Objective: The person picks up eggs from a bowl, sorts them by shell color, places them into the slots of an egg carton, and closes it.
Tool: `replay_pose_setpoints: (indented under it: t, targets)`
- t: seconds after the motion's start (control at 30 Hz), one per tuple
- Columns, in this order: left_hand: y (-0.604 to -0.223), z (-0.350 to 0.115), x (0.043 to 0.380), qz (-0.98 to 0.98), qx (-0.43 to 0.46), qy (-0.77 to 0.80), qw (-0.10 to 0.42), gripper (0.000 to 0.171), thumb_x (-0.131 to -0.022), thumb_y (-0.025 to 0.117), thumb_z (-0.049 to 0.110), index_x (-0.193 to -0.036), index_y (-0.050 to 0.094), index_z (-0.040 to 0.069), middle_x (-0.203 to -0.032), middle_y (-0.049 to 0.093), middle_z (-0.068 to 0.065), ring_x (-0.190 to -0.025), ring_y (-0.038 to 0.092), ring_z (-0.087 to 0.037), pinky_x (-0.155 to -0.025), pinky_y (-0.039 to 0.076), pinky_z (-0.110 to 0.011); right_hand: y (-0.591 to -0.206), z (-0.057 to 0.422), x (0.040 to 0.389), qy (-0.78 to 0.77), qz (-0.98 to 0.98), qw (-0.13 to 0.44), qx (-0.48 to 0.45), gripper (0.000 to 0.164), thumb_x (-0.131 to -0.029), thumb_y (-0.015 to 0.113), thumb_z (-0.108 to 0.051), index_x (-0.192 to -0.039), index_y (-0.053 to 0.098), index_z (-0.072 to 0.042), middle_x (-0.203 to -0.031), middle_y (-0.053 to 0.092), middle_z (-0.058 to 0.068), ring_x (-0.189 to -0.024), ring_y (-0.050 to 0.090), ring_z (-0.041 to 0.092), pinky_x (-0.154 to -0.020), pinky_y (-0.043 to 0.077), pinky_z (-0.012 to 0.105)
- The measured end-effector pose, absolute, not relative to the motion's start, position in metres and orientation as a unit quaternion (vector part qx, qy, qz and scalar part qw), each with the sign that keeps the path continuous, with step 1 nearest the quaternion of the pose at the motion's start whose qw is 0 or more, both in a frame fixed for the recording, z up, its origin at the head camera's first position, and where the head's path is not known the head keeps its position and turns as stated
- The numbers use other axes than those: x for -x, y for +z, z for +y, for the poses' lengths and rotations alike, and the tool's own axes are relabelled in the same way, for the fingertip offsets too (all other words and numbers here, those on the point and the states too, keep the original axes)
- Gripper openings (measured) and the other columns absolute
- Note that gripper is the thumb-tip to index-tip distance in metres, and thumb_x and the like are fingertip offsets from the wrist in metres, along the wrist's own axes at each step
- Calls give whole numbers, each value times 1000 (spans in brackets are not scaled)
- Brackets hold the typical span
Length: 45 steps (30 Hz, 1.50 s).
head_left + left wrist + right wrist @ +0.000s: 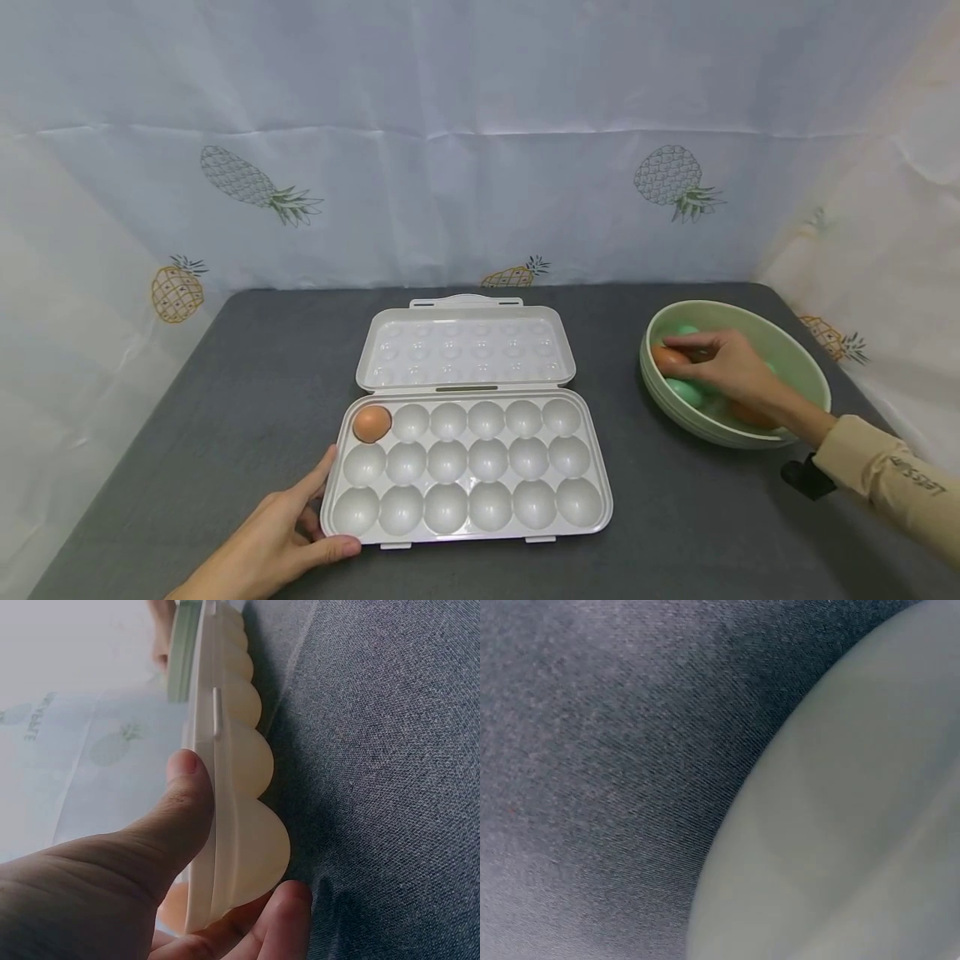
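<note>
Pinching an orange egg (670,361) at the left inside of the green bowl (806,367): right hand (731,367), grip curled round it, forearm reaching in over the near-right rim. Left hand (279,533) grips the egg tray (488,459) by its near-left corner, thumb on near edge, probably to stop sliding on the worktop (232,433). Lid (465,315) open at far side, presumably for cup access.

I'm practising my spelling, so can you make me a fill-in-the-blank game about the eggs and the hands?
1. The egg tray has ____ rows of cups.
2. Only one egg sits in the tray, in its far ____ corner.
3. Inside the bowl, the ____ hand holds another egg.
4. Besides orange eggs, the bowl has ____ ones.

Missing words: three; left; right; green.
</note>
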<state>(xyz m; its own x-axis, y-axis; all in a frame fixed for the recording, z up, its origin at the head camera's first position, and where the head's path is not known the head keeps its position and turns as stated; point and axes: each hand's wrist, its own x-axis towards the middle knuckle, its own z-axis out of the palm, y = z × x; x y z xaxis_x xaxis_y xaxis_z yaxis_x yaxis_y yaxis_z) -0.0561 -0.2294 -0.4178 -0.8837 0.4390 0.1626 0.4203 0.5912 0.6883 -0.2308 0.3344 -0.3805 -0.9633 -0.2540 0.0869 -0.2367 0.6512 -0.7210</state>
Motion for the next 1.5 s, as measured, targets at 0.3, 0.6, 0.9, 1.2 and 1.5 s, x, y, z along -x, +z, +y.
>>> replay_pose_setpoints:
  t: [0.3,0.6,0.9,1.2,1.5]
  targets:
    - [-418,-229,56,890,-238,388,15,106,-82,87,19,-154,18,-18,-73,65,18,-61,56,12,-54,45,-13,-378,333,239,-318,932,-6,176,39,-89,79,-14,-124,71,3,-112,75,23,-84,61,-17,-72,53,11]
    - [-418,-230,57,889,-242,389,14,106,-81,87,19,-154,18,-18,-70,65,19,-61,56,12,-54,45,-12,-380,332,242,-290,941,-19,172,34,-89,81,-21,-118,76,-3,-104,79,16,-82,59,-17,-69,48,10]
    - [-417,-229,57,893,-231,386,26,107,-82,86,20,-155,17,-17,-71,64,19,-61,56,11,-54,46,-15,-382,335,243,-287,944,-21,159,42,-87,83,-23,-124,74,-4,-111,77,18,-87,51,-20,-73,46,11]
    - [-416,-229,58,892,-230,387,34,108,-82,86,20,-155,16,-18,-69,64,19,-60,55,11,-53,46,-16,-381,336,241,-332,935,-11,122,47,-87,84,-28,-126,73,-6,-112,77,16,-85,56,-14,-73,47,11]
    - [-416,-230,58,890,-241,387,24,107,-82,86,19,-154,17,-18,-67,64,19,-60,54,12,-53,45,-13,-375,337,241,-399,909,-1,123,49,-90,80,-24,-132,68,-3,-99,69,-33,-90,60,-10,-76,48,11]
